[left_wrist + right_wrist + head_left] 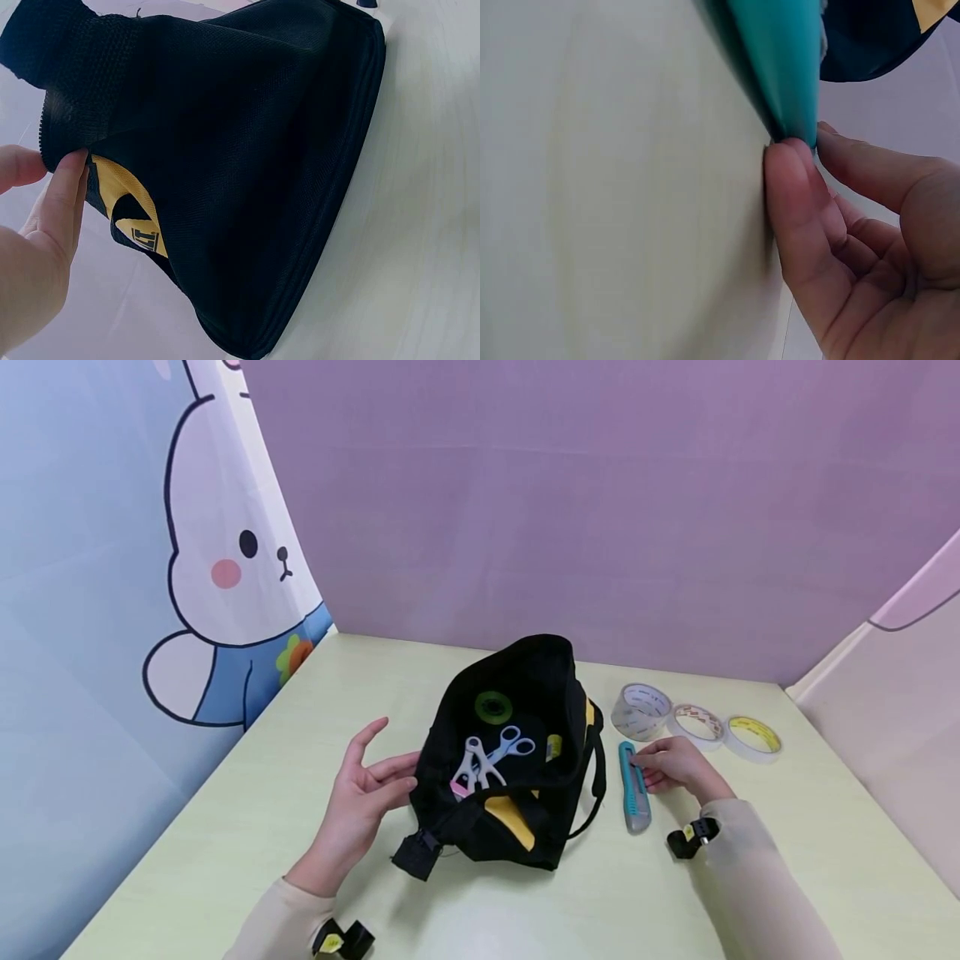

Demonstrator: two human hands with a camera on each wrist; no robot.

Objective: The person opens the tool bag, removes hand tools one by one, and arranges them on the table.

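Observation:
A black tool bag (487, 827) with yellow patches stands with its mouth open in the middle of the table. My left hand (365, 793) pinches the left edge of its mouth between thumb and fingers; the left wrist view shows the hand (45, 225) at the zipped rim. Inside the bag are scissors (512, 743) with light-blue handles, a white-handled tool (474, 766), a green tape roll (493, 707) and a small yellow item (553, 747). Right of the bag, my right hand (678, 766) pinches a teal and grey utility knife (636, 789) near its upper end.
Three rolls of tape stand behind my right hand: a tall clear roll (637, 714), a narrower roll (697, 724) and one with a yellow core (753, 737). A black strap handle (597, 768) loops from the bag's right side. A purple backdrop (570, 527) rises behind the table.

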